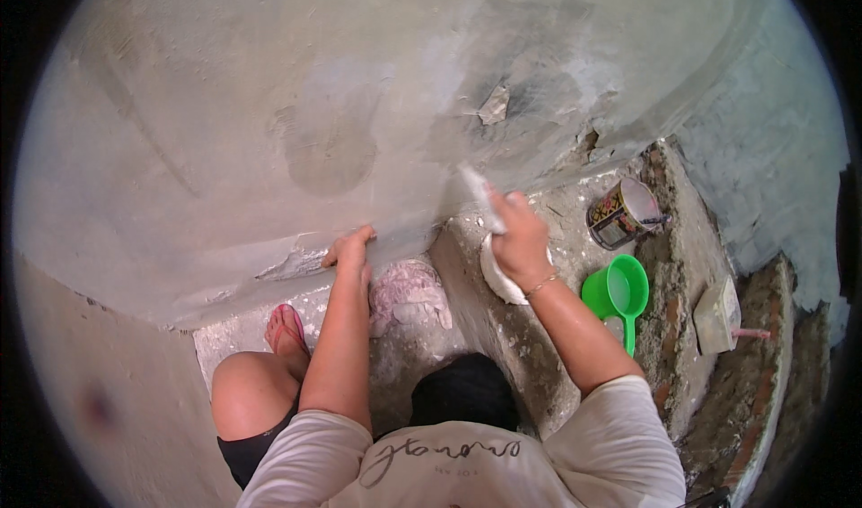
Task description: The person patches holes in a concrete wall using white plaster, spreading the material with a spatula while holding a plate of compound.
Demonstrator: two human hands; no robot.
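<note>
My right hand (521, 238) is closed around a white, motion-blurred, flat-looking piece (479, 192), its tip close to the wall; its exact kind does not show. Beneath that hand, partly hidden, a round white dish-like thing (499, 279) sits on the step. My left hand (350, 249) rests at the foot of the grey plastered wall (224, 131), fingers apart and holding nothing, beside a peeling patch (296, 263). A crumpled pinkish-white cloth (409, 294) lies on the lower step just right of my left forearm. Damp, darker patches mark the wall.
On the rough step to the right stand a patterned can (620, 216) with a dark handle in it and a green dipper (620, 288) holding pale liquid. Farther right is an off-white block-shaped container (718, 319) with a pink handle. Broken brick steps (750, 400) descend beside it.
</note>
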